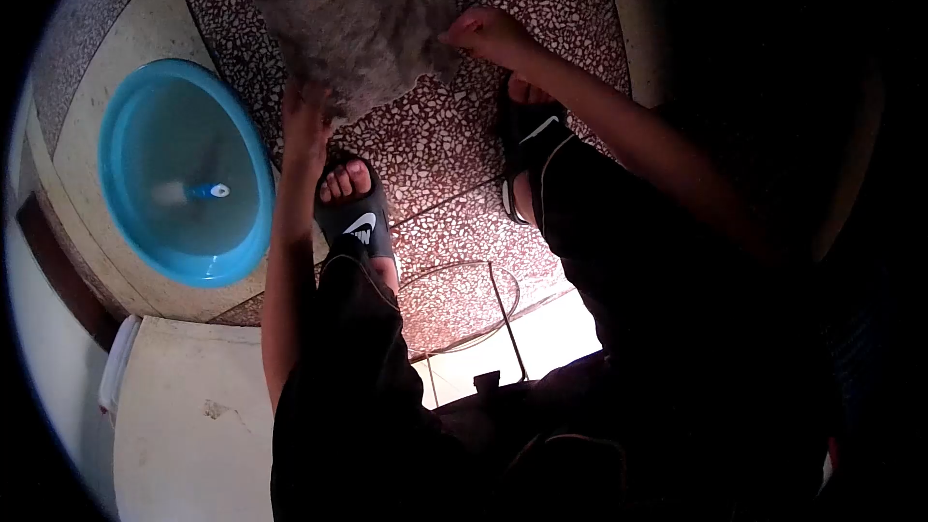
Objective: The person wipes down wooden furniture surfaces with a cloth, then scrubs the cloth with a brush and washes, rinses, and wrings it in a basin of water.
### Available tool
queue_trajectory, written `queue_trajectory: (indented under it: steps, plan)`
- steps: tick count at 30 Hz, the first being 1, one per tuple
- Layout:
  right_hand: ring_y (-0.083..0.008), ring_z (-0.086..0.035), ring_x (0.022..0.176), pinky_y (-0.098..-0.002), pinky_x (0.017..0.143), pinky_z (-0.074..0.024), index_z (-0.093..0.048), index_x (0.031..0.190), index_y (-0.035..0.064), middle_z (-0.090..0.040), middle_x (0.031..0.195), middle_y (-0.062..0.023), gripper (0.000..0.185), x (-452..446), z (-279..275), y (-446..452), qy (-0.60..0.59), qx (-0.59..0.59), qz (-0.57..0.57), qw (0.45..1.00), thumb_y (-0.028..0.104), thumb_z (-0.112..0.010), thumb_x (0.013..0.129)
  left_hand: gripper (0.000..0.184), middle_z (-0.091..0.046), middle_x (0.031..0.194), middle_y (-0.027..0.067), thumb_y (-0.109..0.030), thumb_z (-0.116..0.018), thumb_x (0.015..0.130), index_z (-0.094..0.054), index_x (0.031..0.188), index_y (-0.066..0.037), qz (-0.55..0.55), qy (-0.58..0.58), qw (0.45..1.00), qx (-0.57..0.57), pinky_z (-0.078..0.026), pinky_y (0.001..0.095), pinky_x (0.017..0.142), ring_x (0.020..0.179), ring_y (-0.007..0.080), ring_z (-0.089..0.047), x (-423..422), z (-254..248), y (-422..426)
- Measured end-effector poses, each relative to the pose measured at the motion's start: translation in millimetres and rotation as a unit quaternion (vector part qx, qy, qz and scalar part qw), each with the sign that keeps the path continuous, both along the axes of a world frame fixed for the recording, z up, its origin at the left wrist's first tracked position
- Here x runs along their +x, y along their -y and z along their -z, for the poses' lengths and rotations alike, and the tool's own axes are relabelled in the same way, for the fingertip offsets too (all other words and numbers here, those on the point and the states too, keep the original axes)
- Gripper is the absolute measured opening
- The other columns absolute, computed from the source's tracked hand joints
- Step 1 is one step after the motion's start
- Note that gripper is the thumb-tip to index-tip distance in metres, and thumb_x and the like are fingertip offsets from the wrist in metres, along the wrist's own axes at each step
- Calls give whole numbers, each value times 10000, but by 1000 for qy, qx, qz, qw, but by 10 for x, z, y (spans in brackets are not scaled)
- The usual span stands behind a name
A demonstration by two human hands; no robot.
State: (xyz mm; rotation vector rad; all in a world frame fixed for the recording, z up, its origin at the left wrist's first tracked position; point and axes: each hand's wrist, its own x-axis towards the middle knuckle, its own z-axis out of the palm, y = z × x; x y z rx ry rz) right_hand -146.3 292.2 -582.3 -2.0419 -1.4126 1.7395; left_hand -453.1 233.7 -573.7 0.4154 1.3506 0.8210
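A grey-brown cloth (362,24) lies spread over the speckled floor, its surface wrinkled and its near edge uneven. At its near left corner is my left hand (307,121), fingers closed on the edge; dim light blurs the fingertips. My right hand (488,36) pinches the cloth's right edge, with thumb and fingers together. Left of my left arm stands a blue basin (108,169) of cloudy water. In the water is an object with a blue and white handle (211,190); its other end is faint under the surface.
My feet in black sandals (358,220) rest on the terrazzo floor (449,150), either side of the cloth's near edge. A thin dark cord (505,319) hangs between my legs. A pale panel (193,406) stands at lower left. The right side is dark.
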Motion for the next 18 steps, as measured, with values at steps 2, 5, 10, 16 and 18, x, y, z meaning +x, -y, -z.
queue_trajectory:
  steps: [2, 5, 10, 16, 18]
  plan:
    - [-173, -641, 845, -332, 714, -570, -613, 1054, 33, -634, 930, -71, 392, -39, 72, 73, -6, 164, -94, 982, 323, -762, 836, 508, -547, 1139, 45, -105, -666, 844, -456, 1306, -106, -2, -11, 999, 46, -486, 294, 731, 979, 143, -542, 64, 127, 69]
    - [-168, -641, 833, -340, 711, -560, -624, 985, 30, -626, 882, -72, 300, -197, 5, 214, -67, 196, 125, 970, 268, -747, 850, 675, -485, 1293, 107, -30, -720, 780, -399, 1371, -84, -22, 14, 995, 93, -496, 341, 859, 1133, 224, -517, 58, 220, 103]
    - [-146, -626, 787, -328, 643, -513, -584, 865, 46, -581, 782, -49, 229, -269, -337, 129, 103, 112, -62, 986, 244, -698, 884, 721, -485, 1316, 144, -14, -714, 780, -350, 1403, -38, -2, -5, 995, 100, -485, 360, 895, 1144, 273, -527, -18, 140, 240]
    - [-117, -594, 734, -302, 627, -477, -582, 948, 46, -587, 754, -27, 158, -110, -15, 181, 6, 184, -68, 981, 195, -621, 909, 688, -559, 1239, 215, -68, -657, 848, -288, 1425, -7, -29, -87, 995, 41, -460, 365, 893, 1071, 278, -583, 58, -75, 235]
    - [-105, -589, 733, -307, 610, -463, -538, 993, 58, -584, 754, -37, 217, -80, -168, 174, -81, 134, 99, 983, 249, -622, 932, 679, -559, 1243, 236, -96, -646, 855, -275, 1412, 17, 70, -206, 972, 87, -471, 374, 865, 1086, 266, -575, 13, -152, 280]
